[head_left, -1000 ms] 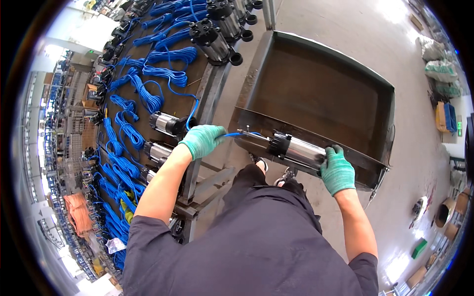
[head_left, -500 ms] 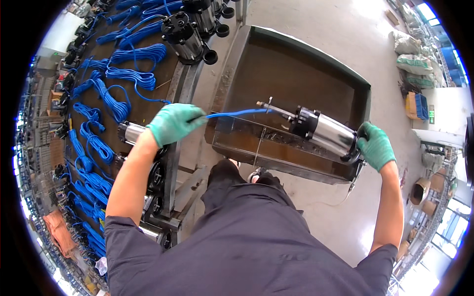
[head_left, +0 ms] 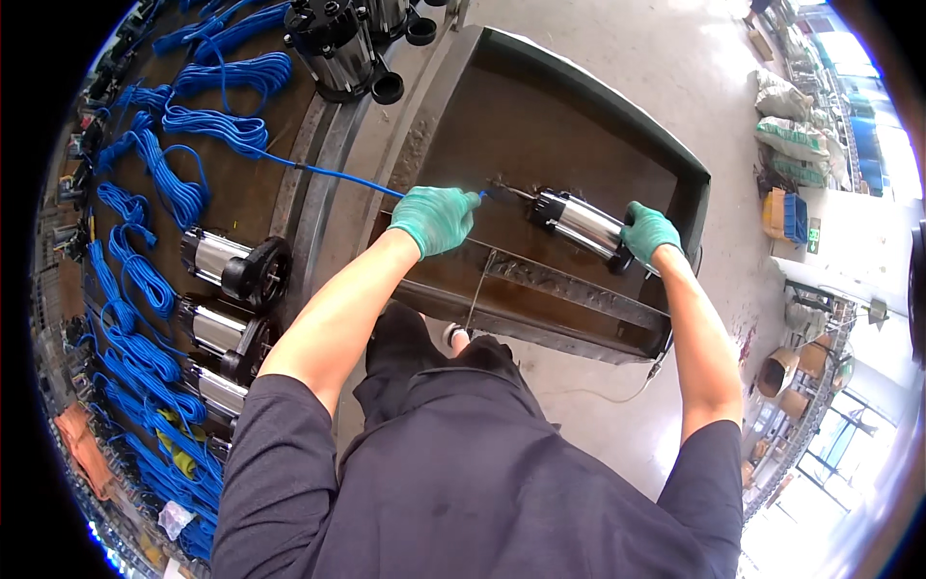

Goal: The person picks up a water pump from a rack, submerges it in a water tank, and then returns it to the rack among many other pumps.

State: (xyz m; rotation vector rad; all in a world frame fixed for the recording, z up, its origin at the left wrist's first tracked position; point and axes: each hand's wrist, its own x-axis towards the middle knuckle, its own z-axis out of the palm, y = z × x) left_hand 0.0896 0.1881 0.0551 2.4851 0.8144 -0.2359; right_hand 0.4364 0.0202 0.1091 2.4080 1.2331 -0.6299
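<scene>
My gloved left hand is closed round a blue cable, which runs from the bench on the left toward the motor's shaft end. My gloved right hand grips the right end of a shiny steel cylindrical motor with a black end cap. The motor lies tilted over the brown liquid inside a metal tank, its thin shaft pointing left. Dark splashes or ripples surround the shaft tip, so its details are blurred. I cannot tell how deep the motor sits.
Coiled blue cables cover the bench at left. Steel pumps with black ends lie along its edge, and upright ones stand farther back. A divider bar crosses the tank's near part. Sacks sit at far right.
The motor has moved left and slightly down toward the liquid, with my right hand still on its end. My left hand has moved right along the cable, closer to the shaft.
</scene>
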